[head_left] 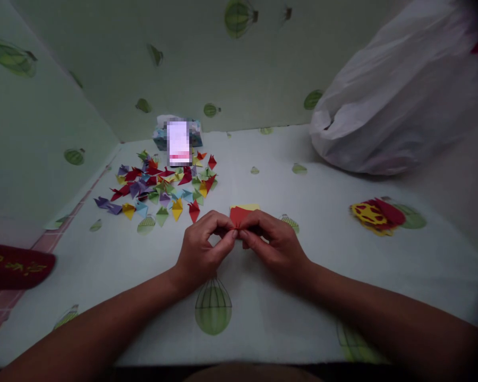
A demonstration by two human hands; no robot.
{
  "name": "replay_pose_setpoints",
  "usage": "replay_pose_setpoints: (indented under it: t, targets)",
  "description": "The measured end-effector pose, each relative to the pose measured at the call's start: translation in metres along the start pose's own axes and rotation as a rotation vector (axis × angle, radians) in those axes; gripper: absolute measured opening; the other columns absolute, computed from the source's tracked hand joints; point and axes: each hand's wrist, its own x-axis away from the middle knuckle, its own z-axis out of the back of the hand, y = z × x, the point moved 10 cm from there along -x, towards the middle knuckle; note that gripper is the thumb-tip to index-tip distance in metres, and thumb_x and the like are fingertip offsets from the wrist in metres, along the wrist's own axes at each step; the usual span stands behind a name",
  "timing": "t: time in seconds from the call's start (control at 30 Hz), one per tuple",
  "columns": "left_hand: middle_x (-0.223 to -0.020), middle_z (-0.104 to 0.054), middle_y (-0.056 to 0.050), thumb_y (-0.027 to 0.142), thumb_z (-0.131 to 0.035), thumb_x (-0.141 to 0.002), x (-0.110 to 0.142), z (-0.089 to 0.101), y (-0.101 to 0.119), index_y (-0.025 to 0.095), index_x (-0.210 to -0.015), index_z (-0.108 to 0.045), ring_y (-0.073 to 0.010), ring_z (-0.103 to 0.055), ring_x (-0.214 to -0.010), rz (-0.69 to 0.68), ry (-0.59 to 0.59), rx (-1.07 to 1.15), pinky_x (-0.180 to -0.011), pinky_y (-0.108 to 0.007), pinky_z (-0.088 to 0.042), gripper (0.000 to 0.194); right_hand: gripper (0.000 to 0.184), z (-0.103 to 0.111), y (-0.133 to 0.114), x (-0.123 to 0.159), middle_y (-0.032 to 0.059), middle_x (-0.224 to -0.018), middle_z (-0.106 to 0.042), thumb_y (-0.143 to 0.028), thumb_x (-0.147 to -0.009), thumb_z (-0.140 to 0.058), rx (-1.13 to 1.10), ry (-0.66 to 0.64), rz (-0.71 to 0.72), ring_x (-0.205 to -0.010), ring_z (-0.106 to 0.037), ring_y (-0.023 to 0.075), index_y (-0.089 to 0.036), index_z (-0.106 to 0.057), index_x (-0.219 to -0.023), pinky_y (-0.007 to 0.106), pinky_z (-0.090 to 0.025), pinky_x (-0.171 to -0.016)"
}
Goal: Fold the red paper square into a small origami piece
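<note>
My left hand (207,244) and my right hand (276,246) meet at the middle of the table, thumbs and fingers pinched together. Between their fingertips is a small piece of red folded paper (238,228), mostly covered by the fingers. Just beyond the fingertips lie red paper (238,213) and yellow paper (252,207), partly hidden by my hands. To the left, many small folded paper birds (177,208) in red, purple, yellow, green and blue are scattered in a loose heap.
A phone (179,140), its screen lit and blurred, leans on a tissue box (197,135) behind the birds. A white plastic bag (366,116) stands back right. Red and yellow cut-out ornaments (372,215) lie at right. A dark red item (19,266) with yellow markings sits at the left edge.
</note>
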Motion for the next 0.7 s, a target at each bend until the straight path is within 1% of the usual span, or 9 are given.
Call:
replay_pose_setpoints:
  t: [0.07,0.17,0.27,0.4,0.53,0.63,0.7]
  targets:
    - [-0.077,-0.065,-0.001,0.010,-0.063,-0.085,0.000,0.001,-0.001,0.017,-0.081,-0.064,-0.0106,-0.060,-0.068,0.008,0.015,-0.022,-0.063,-0.023,-0.050,0.008,0.008,-0.002,0.002,-0.001,0.0008,-0.075,-0.062,-0.019,-0.093,-0.059,-0.052,-0.025,-0.044,-0.063,-0.058,0.0125,-0.019,-0.060,-0.086,0.027,-0.048,-0.061]
    - [-0.074,-0.066,0.000,0.013,-0.065,-0.086,0.001,0.002,-0.005,0.017,-0.082,-0.063,-0.0102,-0.061,-0.065,0.059,0.031,-0.031,-0.062,-0.023,-0.051,0.006,0.013,-0.005,0.007,-0.001,-0.0003,-0.069,-0.062,-0.022,-0.097,-0.054,-0.122,-0.066,-0.117,-0.063,-0.059,0.0128,-0.019,-0.059,-0.085,0.028,-0.047,-0.062]
    - [-0.074,-0.068,0.000,0.014,-0.065,-0.086,0.002,0.002,-0.007,0.018,-0.082,-0.064,-0.0104,-0.062,-0.063,0.079,0.030,-0.030,-0.061,-0.023,-0.052,0.005,0.015,-0.006,0.008,0.000,-0.0010,-0.066,-0.061,-0.021,-0.098,-0.050,-0.131,-0.081,-0.130,-0.063,-0.059,0.0129,-0.019,-0.059,-0.086,0.028,-0.048,-0.064]
    - [-0.074,-0.069,0.000,0.012,-0.064,-0.085,0.001,0.000,-0.007,0.018,-0.082,-0.064,-0.0108,-0.063,-0.064,0.068,0.007,-0.045,-0.063,-0.023,-0.053,0.006,0.009,-0.008,0.013,-0.001,-0.0022,-0.067,-0.060,-0.017,-0.093,-0.056,-0.133,-0.082,-0.151,-0.059,-0.057,0.0114,-0.019,-0.058,-0.085,0.026,-0.046,-0.060]
    - [-0.076,-0.071,-0.002,0.017,-0.065,-0.088,0.002,-0.005,-0.013,0.017,-0.084,-0.067,-0.0130,-0.067,-0.068,0.101,-0.043,0.002,-0.064,-0.024,-0.053,0.005,0.013,-0.007,0.016,-0.001,-0.0036,-0.063,-0.056,-0.017,-0.092,-0.059,-0.086,-0.076,-0.166,-0.056,-0.053,0.0113,-0.020,-0.056,-0.079,0.026,-0.043,-0.057]
    - [-0.076,-0.072,-0.003,0.020,-0.063,-0.090,0.002,-0.008,-0.018,0.017,-0.087,-0.069,-0.0142,-0.067,-0.070,0.140,-0.074,0.066,-0.064,-0.025,-0.052,0.008,0.011,-0.007,0.014,-0.001,-0.0023,-0.068,-0.059,-0.017,-0.091,-0.059,-0.085,-0.066,-0.142,-0.062,-0.057,0.0122,-0.021,-0.056,-0.081,0.026,-0.045,-0.061]
    - [-0.076,-0.071,-0.004,0.020,-0.062,-0.090,0.002,-0.009,-0.019,0.016,-0.087,-0.070,-0.0141,-0.066,-0.068,0.159,-0.095,0.105,-0.063,-0.025,-0.052,0.010,0.006,-0.003,0.014,-0.001,-0.0005,-0.077,-0.062,-0.017,-0.090,-0.061,-0.110,-0.031,-0.140,-0.068,-0.060,0.0131,-0.021,-0.056,-0.088,0.027,-0.047,-0.064]
